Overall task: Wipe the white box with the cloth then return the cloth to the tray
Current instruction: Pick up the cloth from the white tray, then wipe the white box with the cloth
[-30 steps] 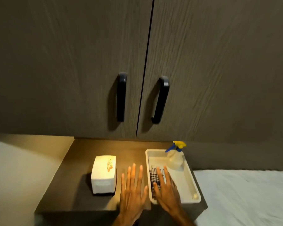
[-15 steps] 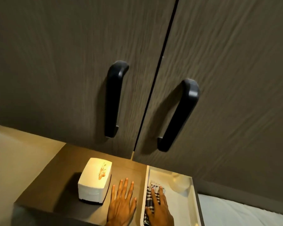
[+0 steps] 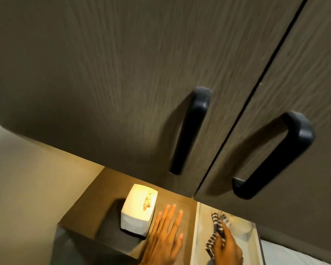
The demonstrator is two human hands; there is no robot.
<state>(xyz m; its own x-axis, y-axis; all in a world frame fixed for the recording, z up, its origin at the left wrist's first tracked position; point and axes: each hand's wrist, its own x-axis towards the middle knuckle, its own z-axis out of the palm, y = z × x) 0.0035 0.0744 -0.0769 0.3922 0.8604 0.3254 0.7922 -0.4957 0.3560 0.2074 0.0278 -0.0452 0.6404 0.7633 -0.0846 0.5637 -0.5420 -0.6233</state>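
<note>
The right hand (image 3: pixel 228 247) is closing its grip on the dark-and-white checked cloth (image 3: pixel 215 231), which is lying bunched inside the shallow white plastic tray (image 3: pixel 196 232). The left hand (image 3: pixel 165 234) is resting flat with fingers spread, holding nothing, on the dark brown wooden desk (image 3: pixel 96 213), just beside the white rectangular box (image 3: pixel 139 209), which is standing under two dark wood-grain cabinet doors (image 3: pixel 122 73) with black handles (image 3: pixel 191 131)
</note>
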